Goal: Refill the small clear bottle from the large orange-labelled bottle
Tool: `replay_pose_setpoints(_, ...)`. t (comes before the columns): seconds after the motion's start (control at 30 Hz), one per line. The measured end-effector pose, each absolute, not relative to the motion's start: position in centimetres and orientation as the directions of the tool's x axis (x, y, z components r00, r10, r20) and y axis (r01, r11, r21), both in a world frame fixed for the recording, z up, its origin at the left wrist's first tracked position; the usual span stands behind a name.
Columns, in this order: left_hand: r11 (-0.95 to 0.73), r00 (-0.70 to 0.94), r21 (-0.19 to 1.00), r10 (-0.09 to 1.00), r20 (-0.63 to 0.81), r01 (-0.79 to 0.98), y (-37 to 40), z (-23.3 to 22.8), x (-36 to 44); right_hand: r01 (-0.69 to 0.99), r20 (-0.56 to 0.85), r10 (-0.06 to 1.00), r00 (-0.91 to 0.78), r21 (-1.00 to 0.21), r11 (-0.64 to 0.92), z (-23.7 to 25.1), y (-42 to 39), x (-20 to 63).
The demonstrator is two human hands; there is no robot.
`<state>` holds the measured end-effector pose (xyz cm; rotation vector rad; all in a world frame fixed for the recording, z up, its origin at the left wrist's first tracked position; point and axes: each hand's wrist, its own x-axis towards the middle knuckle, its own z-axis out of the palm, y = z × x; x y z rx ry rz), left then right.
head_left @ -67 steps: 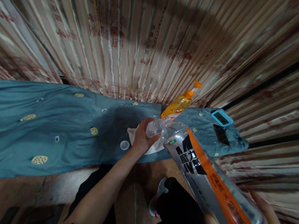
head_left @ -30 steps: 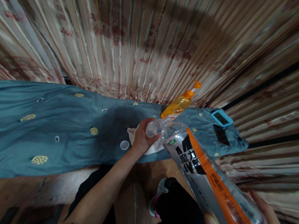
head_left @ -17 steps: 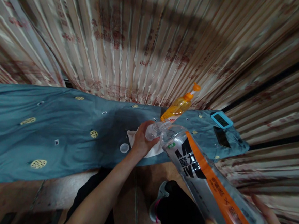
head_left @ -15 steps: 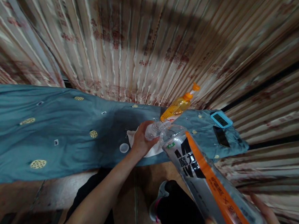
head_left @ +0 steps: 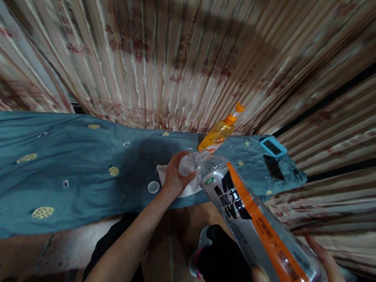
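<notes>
**Two bottles held mouth to mouth over a cloth-covered table**

1. Striped curtain [head_left: 188, 50]: pleated, beige with red print, fills the view from 9 through 12 to 3 o'clock.
2. Blue cloth [head_left: 60, 166]: embroidered with yellow dots, spread across the table from 9 o'clock to centre right.
3. Large clear bottle [head_left: 255, 231]: black and orange label, tilted, base at 5 o'clock, open mouth pointing up toward centre and meeting the small bottle.
4. Right hand [head_left: 323, 275]: at 5 o'clock, fingers curled around the large bottle's base, thumb on its near side.
5. Left hand [head_left: 174, 174]: at centre, closed around the small clear bottle [head_left: 188, 164], which is tipped toward the large bottle's mouth.
6. White cloth [head_left: 187, 188]: under the left hand, lying on the blue cloth.
7. Orange pump bottle [head_left: 219, 130]: just past centre at 1 o'clock, leaning against the curtain.
8. Blue-cased timer [head_left: 273, 146]: at 2 o'clock, beside a dark phone [head_left: 273, 167].
9. Bottle cap [head_left: 153, 186]: clear, round, just left of the left hand.
</notes>
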<state>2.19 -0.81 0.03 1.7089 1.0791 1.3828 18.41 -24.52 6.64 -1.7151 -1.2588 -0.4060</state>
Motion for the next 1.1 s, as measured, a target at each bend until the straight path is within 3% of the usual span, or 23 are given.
replay_pose_setpoints(0.13, -0.433, 0.093, 0.881, 0.902, 0.423, 0.19, -0.8, -0.1, 2.2, 0.869, 0.719, 0.545, 0.431, -0.493, -0.038, 6.8, -24.3, 18.3)
replay_pose_setpoints(0.3, -0.435, 0.086, 0.879, 0.9, 0.427, 0.195, -0.8, -0.2, 2.3, 0.897, 0.735, 0.589, 0.337, -0.44, 0.036, 7.7, -23.7, 17.7)
replay_pose_setpoints(0.57, -0.446, 0.11, 0.879, 0.895, 0.433, 0.17, -0.8, -0.4, 2.2, 0.936, 0.754, 0.596, 0.275, -0.351, 0.012, 8.5, -23.7, 17.1)
replay_pose_setpoints(0.67, -0.45, 0.11, 0.875, 0.893, 0.436, 0.178, -0.7, -0.3, 2.2, 0.923, 0.737, 0.605, 0.301, -0.384, 0.008, 8.2, -23.9, 17.3)
replay_pose_setpoints(0.87, -0.449, 0.119, 0.876, 0.893, 0.434, 0.177, -0.6, 0.0, 2.1, 0.815, 0.638, 0.585, 0.5, -0.575, -0.069, 6.3, -24.8, 18.0)
replay_pose_setpoints(1.1, -0.454, 0.128, 0.877, 0.89, 0.437, 0.159, -0.5, 0.1, 1.9, 0.823, 0.632, 0.602, 0.488, -0.563, -0.076, 6.8, -24.4, 17.7)
